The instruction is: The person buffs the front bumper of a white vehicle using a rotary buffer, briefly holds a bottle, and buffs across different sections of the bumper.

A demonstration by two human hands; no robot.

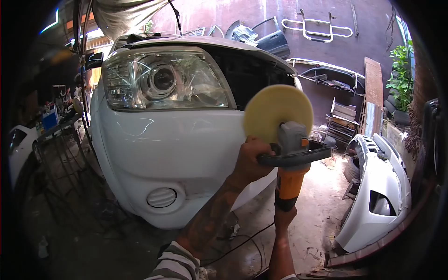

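An orange and grey car polisher with a round yellow pad is held up in front of a white car's bumper. My left hand is closed round the left side of its black loop handle. Lower down, my right hand grips the rear end of the polisher body, its fingers partly hidden. The pad covers the bumper's right part, and I cannot tell whether it touches the paint. Left of the pad is the headlight, with a round fog-lamp cover below.
A loose white bumper stands on the floor at the right. A cord runs over the floor near my arms. Car doors and a tubular bar are at the back wall. A metal stand is at the left.
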